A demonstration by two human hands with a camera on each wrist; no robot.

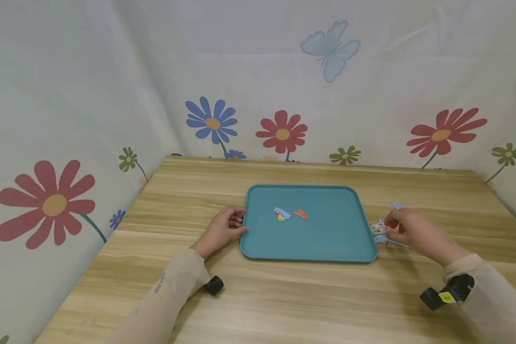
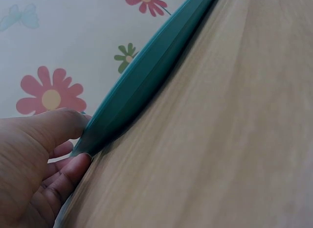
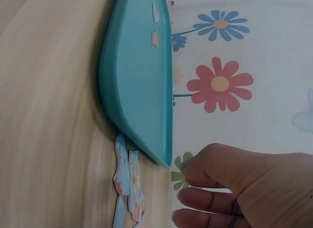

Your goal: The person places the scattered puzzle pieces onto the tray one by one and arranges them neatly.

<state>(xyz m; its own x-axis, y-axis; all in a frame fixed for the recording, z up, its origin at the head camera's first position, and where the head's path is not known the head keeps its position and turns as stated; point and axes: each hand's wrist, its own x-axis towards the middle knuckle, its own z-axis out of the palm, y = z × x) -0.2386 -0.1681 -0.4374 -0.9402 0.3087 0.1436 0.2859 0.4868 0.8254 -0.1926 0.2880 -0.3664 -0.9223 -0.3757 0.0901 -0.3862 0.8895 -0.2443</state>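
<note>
A teal tray (image 1: 309, 243) lies flat on the wooden table. My left hand (image 1: 221, 229) holds its left edge, with thumb and fingertips at the rim, as the left wrist view also shows. On the tray are two irregular printed puzzle pieces: a light-blue one with pink and yellow (image 1: 282, 213) and an orange one (image 1: 301, 213). Just right of the tray, my right hand (image 1: 421, 234) hovers by a loose pile of similar puzzle pieces (image 3: 129, 184). Its fingers are loosely bent, and nothing shows between them in the right wrist view. It partly hides the pile in the head view.
Around the tray spreads the wood-grain table (image 1: 284, 306). Behind it and to the left hangs a pale cloth (image 1: 241, 57) printed with flowers and a butterfly. Both wrists wear black cameras, the right one (image 1: 432, 298) held on a black strap.
</note>
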